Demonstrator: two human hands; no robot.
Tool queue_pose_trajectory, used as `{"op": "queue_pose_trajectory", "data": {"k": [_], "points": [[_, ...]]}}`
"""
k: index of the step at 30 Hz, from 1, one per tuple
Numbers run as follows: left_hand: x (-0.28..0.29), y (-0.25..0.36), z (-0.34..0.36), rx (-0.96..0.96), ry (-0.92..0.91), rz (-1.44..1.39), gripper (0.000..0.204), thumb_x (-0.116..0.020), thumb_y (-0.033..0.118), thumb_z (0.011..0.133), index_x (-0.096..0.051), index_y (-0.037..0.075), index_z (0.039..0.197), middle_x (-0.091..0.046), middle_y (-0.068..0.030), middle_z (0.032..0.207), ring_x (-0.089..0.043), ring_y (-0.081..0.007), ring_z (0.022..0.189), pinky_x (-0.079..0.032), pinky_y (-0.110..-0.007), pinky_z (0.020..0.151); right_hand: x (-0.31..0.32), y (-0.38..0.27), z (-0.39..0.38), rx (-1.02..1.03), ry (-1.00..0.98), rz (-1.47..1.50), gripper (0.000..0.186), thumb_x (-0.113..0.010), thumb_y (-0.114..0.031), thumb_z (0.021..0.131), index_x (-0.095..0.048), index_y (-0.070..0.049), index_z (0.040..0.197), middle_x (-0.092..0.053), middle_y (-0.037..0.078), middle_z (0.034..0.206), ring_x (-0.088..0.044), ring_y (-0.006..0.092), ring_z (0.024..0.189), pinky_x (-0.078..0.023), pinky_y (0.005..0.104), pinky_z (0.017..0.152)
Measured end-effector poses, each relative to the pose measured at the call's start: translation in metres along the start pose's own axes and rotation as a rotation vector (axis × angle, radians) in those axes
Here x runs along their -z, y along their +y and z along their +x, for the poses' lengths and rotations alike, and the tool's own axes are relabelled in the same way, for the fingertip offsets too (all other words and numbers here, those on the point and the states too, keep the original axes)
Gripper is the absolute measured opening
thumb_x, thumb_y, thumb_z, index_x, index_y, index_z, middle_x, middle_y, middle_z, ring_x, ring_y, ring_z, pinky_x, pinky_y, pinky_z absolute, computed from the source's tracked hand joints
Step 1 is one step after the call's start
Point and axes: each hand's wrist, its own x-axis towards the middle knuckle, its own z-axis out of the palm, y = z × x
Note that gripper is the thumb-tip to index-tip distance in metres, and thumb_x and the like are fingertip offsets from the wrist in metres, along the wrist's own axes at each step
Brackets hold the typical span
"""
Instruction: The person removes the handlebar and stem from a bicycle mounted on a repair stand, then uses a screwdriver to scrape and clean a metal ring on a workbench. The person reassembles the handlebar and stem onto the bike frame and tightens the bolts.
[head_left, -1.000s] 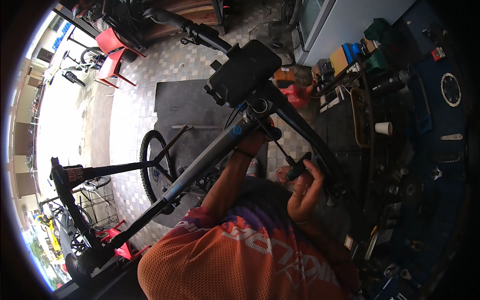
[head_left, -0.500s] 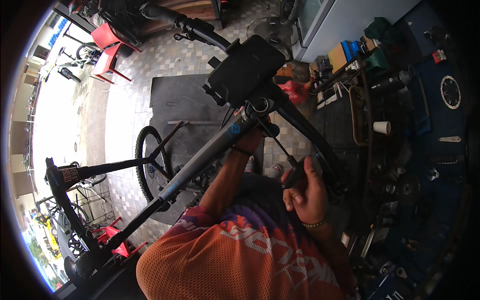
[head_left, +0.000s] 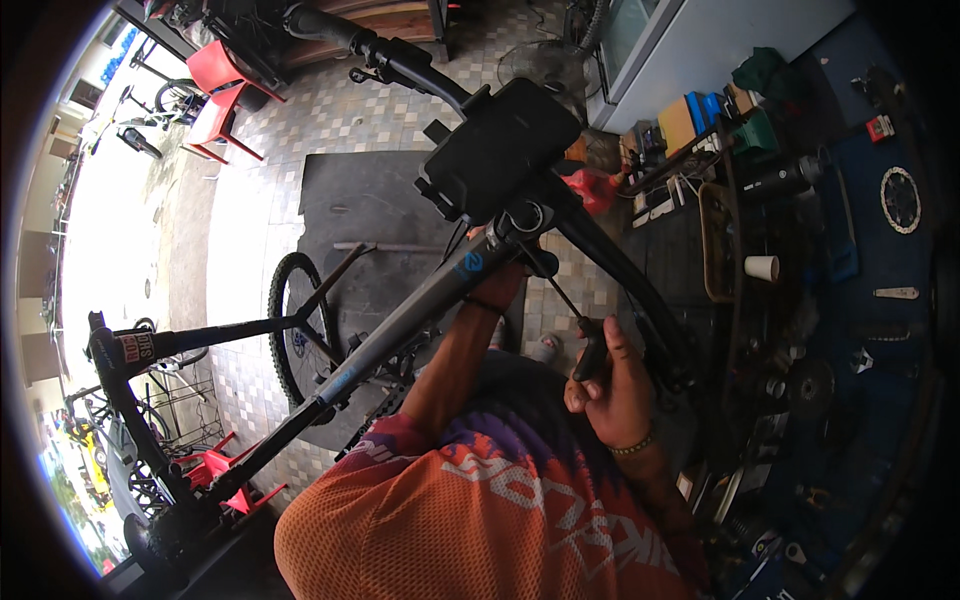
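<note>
The job looks to be partway through, with a tool in use at the front of a bike. The right hand (head_left: 620, 395) has its grip closed on the tool's black handle (head_left: 592, 350), thumb laid along it and fingers curled beneath. From there the thin metal shaft (head_left: 565, 294) slants up toward the front end of the grey frame (head_left: 400, 335), below the black phone holder (head_left: 500, 150). It is dark there, so the tip may or may not be seated in a bolt.

The left hand (head_left: 507, 285) reaches up behind the frame — mostly hidden, so I cannot tell whether its grip holds anything.

As for what is done, the handlebar (head_left: 625, 270) and phone holder are both in place on the bike; whether any bolt has turned — or how much is left — does not show.
</note>
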Motion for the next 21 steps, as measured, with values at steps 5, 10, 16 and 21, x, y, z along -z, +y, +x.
{"op": "queue_pose_trajectory", "data": {"k": [5,10,16,21], "points": [[0.056,0.005,-0.004,-0.024,0.026,0.496,0.039,-0.055,0.035,0.109,-0.063,0.007,0.135,-0.072,-0.0106,0.131,-0.068,-0.0275,0.123,-0.054,-0.047,0.109,0.005,0.027,0.006,0.482,0.012,-0.355,0.072,-0.046,-0.059,0.112,-0.04,0.003,0.15,-0.068,0.018,0.109,-0.075,0.026,0.078,-0.062,0.0346,0.063],[0.022,-0.004,-0.011,0.008,0.162,0.108,0.03,-0.051,0.027,0.112,-0.064,0.01,0.132,-0.071,-0.0073,0.126,-0.067,-0.0216,0.119,-0.054,-0.042,0.108,0.002,0.023,0.006,0.867,-0.045,-0.99,0.072,-0.03,-0.05,0.117,-0.035,0.006,0.163,-0.05,0.033,0.155,-0.061,0.0405,0.135,-0.057,0.0472,0.106],[0.018,-0.008,-0.014,-0.1,0.047,0.267,0.026,-0.05,0.023,0.114,-0.062,0.012,0.134,-0.071,-0.006,0.118,-0.067,-0.0182,0.114,-0.053,-0.039,0.106,-0.003,0.006,-0.011,0.893,0.093,-1.512,0.089,-0.05,-0.062,0.108,-0.037,0.006,0.164,-0.046,0.031,0.145,-0.056,0.0415,0.133,-0.051,0.0511,0.11],[0.018,-0.01,-0.01,-0.026,0.287,0.197,0.023,-0.059,0.027,0.111,-0.063,0.013,0.129,-0.072,-0.0048,0.113,-0.068,-0.0177,0.109,-0.054,-0.038,0.098,0.005,0.008,-0.006,0.967,0.132,-1.502,0.087,-0.049,-0.065,0.108,-0.048,0.009,0.153,-0.051,0.027,0.129,-0.065,0.0376,0.115,-0.06,0.0437,0.087]]}}
